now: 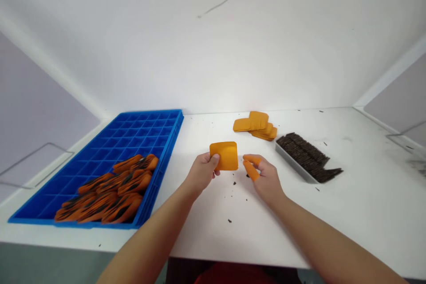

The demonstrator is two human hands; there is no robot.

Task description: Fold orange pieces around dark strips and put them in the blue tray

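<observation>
My left hand [203, 171] is closed on a flat orange square piece [227, 156] with rounded corners, its thumb pressed on the front face. Whether this is one sheet or several together cannot be made out. Just to the right, my right hand [262, 172] has orange finger covers on the thumb and index finger. Those two fingertips are apart, with nothing visible between them, and the hand does not touch the square. Behind the hands lies a loose pile of similar orange pieces [258, 122]. A shallow light-coloured tray [294, 165] full of thin dark brown strips [304, 153] stands right of my right hand.
At the left is a blue divided tray [133, 135]; its near right compartments hold bundles of orange pieces with dark parts [115, 193]. Small dark scraps [229, 220] dot the white table [206, 235]. White walls rise behind and at both sides, and bent metal wires stick out at the sides.
</observation>
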